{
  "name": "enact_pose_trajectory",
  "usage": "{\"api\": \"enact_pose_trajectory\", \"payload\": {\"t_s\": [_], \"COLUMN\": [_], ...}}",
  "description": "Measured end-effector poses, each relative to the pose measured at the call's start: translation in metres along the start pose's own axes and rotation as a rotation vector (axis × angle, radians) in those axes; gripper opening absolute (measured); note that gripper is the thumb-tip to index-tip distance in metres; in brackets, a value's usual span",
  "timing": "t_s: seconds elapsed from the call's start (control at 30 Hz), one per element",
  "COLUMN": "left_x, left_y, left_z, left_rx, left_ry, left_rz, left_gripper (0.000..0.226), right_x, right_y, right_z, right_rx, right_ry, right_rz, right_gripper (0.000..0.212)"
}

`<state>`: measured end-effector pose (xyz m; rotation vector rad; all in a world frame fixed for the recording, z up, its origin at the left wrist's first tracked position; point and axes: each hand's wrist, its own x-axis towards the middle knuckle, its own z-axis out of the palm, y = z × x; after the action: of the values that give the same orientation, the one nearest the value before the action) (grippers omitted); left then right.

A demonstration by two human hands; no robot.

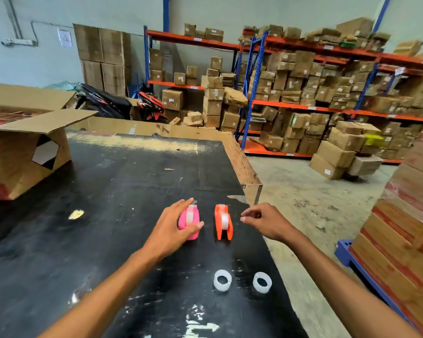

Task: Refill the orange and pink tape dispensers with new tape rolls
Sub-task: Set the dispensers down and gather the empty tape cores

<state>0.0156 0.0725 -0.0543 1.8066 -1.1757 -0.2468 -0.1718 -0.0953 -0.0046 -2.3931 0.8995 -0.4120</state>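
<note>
- One head-worn camera looks forward and down over the black surface [108,215], close above it.
- Wide angle takes in both forearms, shelves [303,106] and floor [303,203] beyond.

Your black, scuffed tabletop [122,196] shows white scratches, a pale sanded band along its far edge and a small yellowish scrap [75,214]. On it you have a bright pink plastic tape dispenser [190,217] and a vivid orange plastic tape dispenser [223,222], each carrying a translucent whitish roll. Nearer to you lie two frosted white tape rings [222,280] [262,282]. The brown cardboard box [22,152] to your left bears a black-and-white hexagon mark and a red strip. Beyond you stand blue-and-orange steel racks [254,93] stacked with brown cartons.
</note>
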Motion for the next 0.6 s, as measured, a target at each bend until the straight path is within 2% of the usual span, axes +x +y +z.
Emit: {"api": "enact_pose_trajectory", "payload": {"t_s": [0.2, 0.37, 0.47, 0.53, 0.6], "left_x": [-0.040, -0.079, -0.096, -0.105, -0.109], "left_y": [0.045, 0.057, 0.057, 0.054, 0.048], "left_z": [0.028, 0.052, 0.063, 0.068, 0.073], "left_rx": [0.066, 0.139, 0.193, 0.230, 0.289], "left_ry": [-0.075, -0.160, -0.218, -0.220, -0.190], "left_rz": [0.022, -0.001, -0.010, -0.031, -0.038], "left_gripper": [0.060, 0.059, 0.057, 0.052, 0.042], "right_x": [-0.058, -0.105, -0.126, -0.135, -0.141], "right_y": [0.024, 0.045, 0.048, 0.050, 0.053], "right_z": [-0.007, 0.001, 0.012, 0.026, 0.043], "right_rx": [0.019, -0.010, 0.000, -0.110, -0.263], "right_ry": [-0.080, -0.179, -0.220, -0.193, -0.095], "right_rz": [0.004, 0.011, -0.060, -0.109, -0.134], "right_gripper": [0.025, 0.046, 0.040, 0.033, 0.036]}}
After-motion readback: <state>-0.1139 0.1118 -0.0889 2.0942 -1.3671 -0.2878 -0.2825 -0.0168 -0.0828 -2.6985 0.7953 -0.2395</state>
